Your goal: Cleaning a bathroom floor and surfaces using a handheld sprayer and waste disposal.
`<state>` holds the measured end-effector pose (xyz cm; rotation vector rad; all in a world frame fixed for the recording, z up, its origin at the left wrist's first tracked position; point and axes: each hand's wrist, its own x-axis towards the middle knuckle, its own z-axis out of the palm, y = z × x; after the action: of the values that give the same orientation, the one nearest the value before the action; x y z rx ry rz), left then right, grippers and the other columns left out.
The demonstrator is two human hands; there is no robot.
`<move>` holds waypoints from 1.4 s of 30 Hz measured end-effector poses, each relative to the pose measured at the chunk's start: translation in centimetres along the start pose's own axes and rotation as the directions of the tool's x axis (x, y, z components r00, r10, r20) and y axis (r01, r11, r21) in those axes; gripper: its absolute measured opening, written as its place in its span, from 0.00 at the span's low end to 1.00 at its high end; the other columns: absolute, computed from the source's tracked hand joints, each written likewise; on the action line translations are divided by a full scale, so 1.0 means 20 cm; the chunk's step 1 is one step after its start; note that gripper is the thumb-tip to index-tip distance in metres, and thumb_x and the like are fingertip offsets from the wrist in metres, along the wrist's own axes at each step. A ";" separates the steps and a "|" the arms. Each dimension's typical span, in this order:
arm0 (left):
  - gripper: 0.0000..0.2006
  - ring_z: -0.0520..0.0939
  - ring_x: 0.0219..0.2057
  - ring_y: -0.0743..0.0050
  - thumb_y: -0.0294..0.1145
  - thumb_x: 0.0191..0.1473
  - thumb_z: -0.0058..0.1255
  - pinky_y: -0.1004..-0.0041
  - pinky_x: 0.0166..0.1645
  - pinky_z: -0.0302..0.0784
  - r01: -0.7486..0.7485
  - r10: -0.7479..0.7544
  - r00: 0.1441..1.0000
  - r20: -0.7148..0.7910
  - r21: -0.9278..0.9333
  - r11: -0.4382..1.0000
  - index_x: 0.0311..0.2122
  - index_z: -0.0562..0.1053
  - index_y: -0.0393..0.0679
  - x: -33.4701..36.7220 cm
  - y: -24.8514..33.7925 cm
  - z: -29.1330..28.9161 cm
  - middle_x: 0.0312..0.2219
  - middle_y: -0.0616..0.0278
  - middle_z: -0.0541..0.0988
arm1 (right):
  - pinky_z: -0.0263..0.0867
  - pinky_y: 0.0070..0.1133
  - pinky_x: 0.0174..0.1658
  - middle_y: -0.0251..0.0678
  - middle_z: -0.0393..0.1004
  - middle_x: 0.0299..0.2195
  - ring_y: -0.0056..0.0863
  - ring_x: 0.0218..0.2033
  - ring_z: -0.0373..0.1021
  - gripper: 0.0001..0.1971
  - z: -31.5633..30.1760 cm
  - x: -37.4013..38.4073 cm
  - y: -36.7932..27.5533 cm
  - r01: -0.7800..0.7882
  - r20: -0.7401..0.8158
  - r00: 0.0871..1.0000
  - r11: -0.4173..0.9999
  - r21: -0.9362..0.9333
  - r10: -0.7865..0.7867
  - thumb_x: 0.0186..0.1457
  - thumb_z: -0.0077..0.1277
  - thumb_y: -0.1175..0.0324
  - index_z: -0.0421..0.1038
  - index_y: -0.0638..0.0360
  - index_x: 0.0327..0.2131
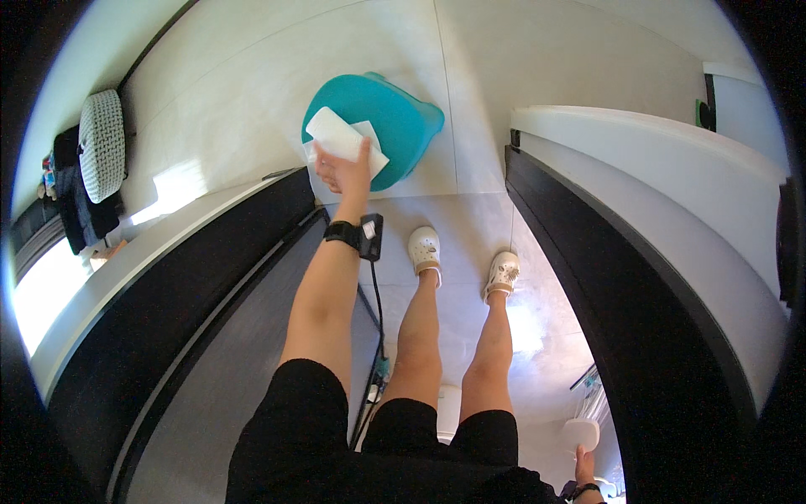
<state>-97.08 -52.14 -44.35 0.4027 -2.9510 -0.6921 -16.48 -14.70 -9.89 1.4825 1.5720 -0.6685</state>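
1. I have the left hand (342, 172) over the near-left part of the teal stool (407, 139), my landmark here, which stands on the pale floor (252, 101).
2. Its fingers are curled around folded white paper (336, 132); I see the thumb on the right side. The paper lies over the stool's top, with a flat corner spread out beneath the fold.
3. On the left wrist, nearer me than the stool, I see a black strap (341, 233) and a small black box (371, 238), with a dark cable (379, 302) running from it back toward me.
4. I find the right hand (583, 464) well apart from the stool, far on the near-right side. It is at a pale rounded object (580, 433); I cannot tell its kind, nor how its fingers sit around it.
5. Beyond that object, in the direction of the stool, I make out some clear, shiny material (594, 403).
6. Two cream clogs (425, 245) are on the wearer's feet, nearer me than the stool and slightly right of it.
7. Left of the stool I see a pale woven basket (102, 147); dark panels (193, 302) flank the near side, one left and one right.
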 end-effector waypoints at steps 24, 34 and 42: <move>0.41 0.47 0.66 0.40 0.45 0.50 0.56 0.21 0.55 0.45 -0.674 0.248 0.737 0.629 0.653 0.346 0.63 0.46 0.89 0.70 -0.14 -0.17 0.68 0.65 0.44 | 0.62 0.31 0.50 0.51 0.73 0.44 0.40 0.49 0.68 0.29 0.00 -0.15 -0.09 -0.089 -0.001 0.996 0.995 0.054 0.089 0.59 0.47 0.49 0.68 0.69 0.48; 0.35 0.43 0.68 0.50 0.43 0.49 0.57 0.28 0.61 0.39 -0.704 0.329 0.710 0.623 0.633 0.321 0.63 0.57 0.72 0.68 -0.20 -0.25 0.68 0.64 0.42 | 0.64 0.34 0.46 0.54 0.75 0.41 0.43 0.44 0.71 0.32 -0.03 -0.10 -0.01 -0.021 0.026 0.999 1.000 -0.016 0.021 0.58 0.45 0.44 0.70 0.70 0.44; 0.29 0.56 0.63 0.51 0.47 0.47 0.57 0.39 0.59 0.54 -0.232 0.126 0.663 0.738 0.043 0.972 0.57 0.68 0.57 -0.71 -0.51 -0.25 0.61 0.53 0.58 | 0.64 0.32 0.47 0.51 0.75 0.41 0.41 0.43 0.71 0.35 0.00 0.14 0.15 0.038 0.046 0.998 0.993 0.113 -0.043 0.58 0.43 0.40 0.70 0.71 0.46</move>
<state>-80.34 -59.13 -44.75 -0.2535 -3.7331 -0.7681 -13.32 -12.68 -11.77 1.5078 1.5526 -0.8222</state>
